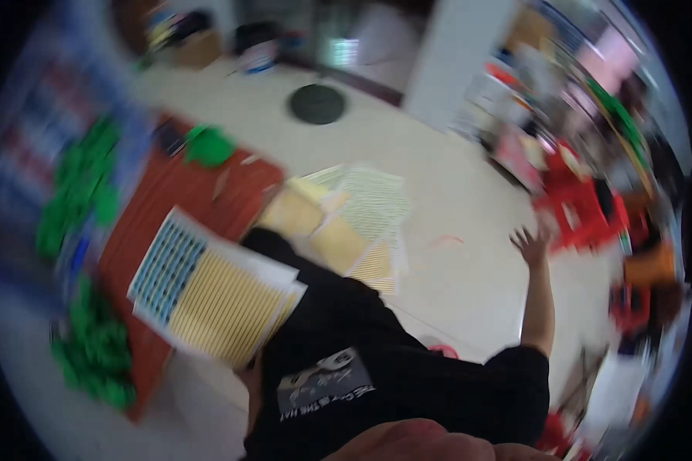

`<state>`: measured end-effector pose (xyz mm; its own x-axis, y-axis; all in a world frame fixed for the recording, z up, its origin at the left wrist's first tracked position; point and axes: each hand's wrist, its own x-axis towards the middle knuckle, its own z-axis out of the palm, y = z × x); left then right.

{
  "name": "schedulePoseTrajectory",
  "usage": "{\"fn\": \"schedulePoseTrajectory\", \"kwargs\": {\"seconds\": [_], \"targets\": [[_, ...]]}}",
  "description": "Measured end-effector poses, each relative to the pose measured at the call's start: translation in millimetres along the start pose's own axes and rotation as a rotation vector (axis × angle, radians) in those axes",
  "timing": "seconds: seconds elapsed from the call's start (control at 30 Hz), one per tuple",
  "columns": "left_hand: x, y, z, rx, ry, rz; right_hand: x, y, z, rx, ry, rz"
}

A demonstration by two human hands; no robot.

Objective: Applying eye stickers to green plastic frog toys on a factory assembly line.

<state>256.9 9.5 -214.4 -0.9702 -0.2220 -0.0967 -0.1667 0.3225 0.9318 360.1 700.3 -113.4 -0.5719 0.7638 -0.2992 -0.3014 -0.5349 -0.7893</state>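
Observation:
My right arm is stretched out to the right, and my right hand [532, 244] is held up with its fingers spread and nothing in it. Behind that hand is a red plastic stool [580, 215], apart from it as far as I can tell. Printed sheets [223, 296] with yellow stripes and a blue patterned end lie across the near edge of the red-brown table [169, 192] beside my body. A strip of my left arm [252, 388] shows below them. My left hand is hidden, and whether it touches the sheets I cannot tell.
More striped sheets [369, 200] spread over the pale floor beyond my legs. Green bundles [84, 184] lie left of the table, and a green piece [207, 146] and a dark phone-like object [169, 138] rest on it. A dark round base [317, 104] stands farther off. Clutter fills the right side.

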Motion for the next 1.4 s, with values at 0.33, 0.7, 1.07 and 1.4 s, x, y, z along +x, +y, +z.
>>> {"fn": "schedulePoseTrajectory", "kwargs": {"seconds": [0.33, 0.7, 1.07, 1.4], "targets": [[-21.2, 14.7, 7.5, 0.079, 0.009, 0.031, -70.4, 201.1, 87.9, -0.106, -0.124, 0.83], [-8.9, -84.5, 26.2, -0.048, 0.154, 0.123, -168.5, 275.1, 153.0, -0.653, -0.837, 0.571], [-36.2, -52.3, -13.3, 0.174, -0.09, 0.306, -134.1, 284.8, 217.7, -1.054, -2.191, -0.74], [-33.7, -36.8, -14.9, 0.343, -0.241, 0.659, -116.9, 302.1, 251.4, -0.652, -2.427, -1.047]]}}
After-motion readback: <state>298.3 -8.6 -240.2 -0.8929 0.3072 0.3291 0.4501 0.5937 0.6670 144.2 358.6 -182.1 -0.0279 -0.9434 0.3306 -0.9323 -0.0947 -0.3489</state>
